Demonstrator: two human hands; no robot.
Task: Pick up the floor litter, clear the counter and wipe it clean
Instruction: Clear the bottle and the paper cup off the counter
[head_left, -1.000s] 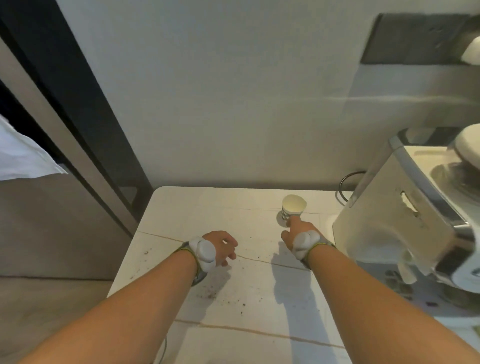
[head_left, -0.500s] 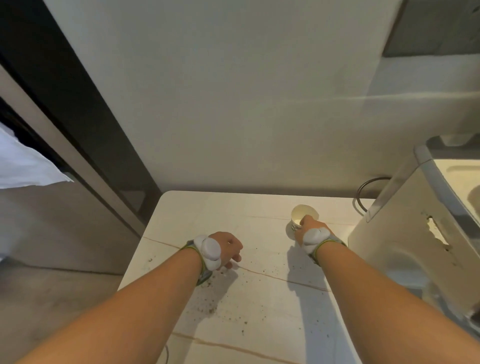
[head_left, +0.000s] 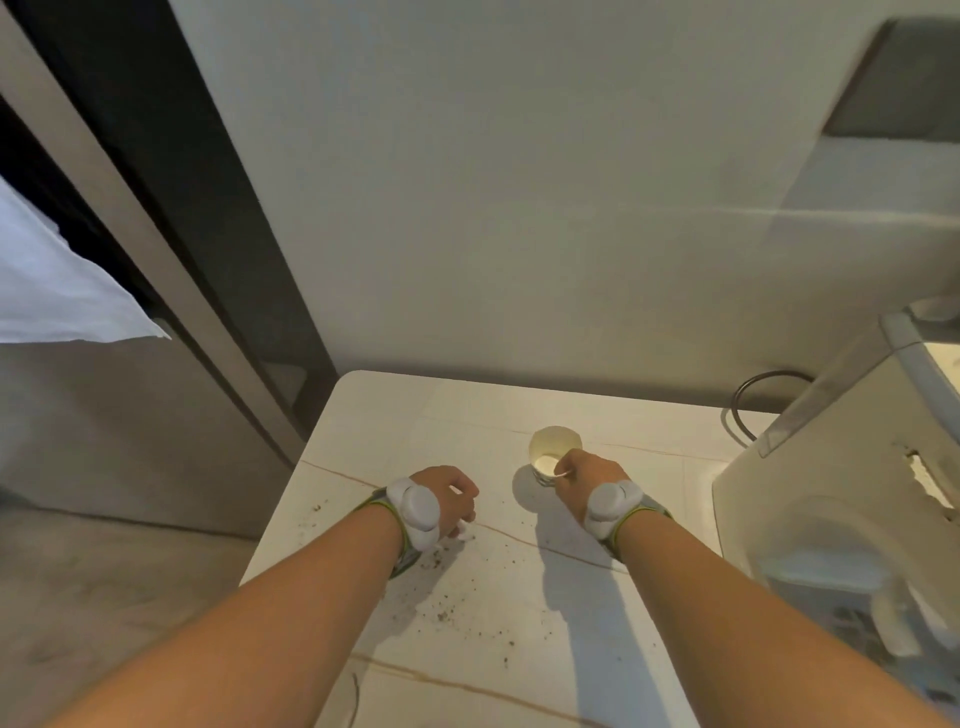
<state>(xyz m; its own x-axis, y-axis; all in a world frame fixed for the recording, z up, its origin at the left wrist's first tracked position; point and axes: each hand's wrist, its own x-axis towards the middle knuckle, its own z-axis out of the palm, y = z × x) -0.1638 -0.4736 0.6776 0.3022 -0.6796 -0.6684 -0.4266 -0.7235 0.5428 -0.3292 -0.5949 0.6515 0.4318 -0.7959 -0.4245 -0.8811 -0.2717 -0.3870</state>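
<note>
A small paper cup (head_left: 554, 453) stands upright on the white marble counter (head_left: 395, 415), toward the back. My right hand (head_left: 587, 478) is closed around the cup's near side, thumb at its rim. My left hand (head_left: 449, 493) rests on the counter to the cup's left, fingers curled over something small and white (head_left: 464, 531) that peeks out under them; what it is I cannot tell. Dark crumbs (head_left: 447, 613) are scattered on the counter below my left wrist and between my forearms.
A white coffee machine (head_left: 841, 519) fills the right side, close to my right forearm, with a dark cable (head_left: 748, 410) looped behind it. A wall rises behind the counter. Left of the counter are a dark door frame (head_left: 171, 218), a white cloth (head_left: 57, 291) and grey floor.
My right hand has closed on the cup. The view shifted slightly right and down. My left hand stays curled in nearly the same spot.
</note>
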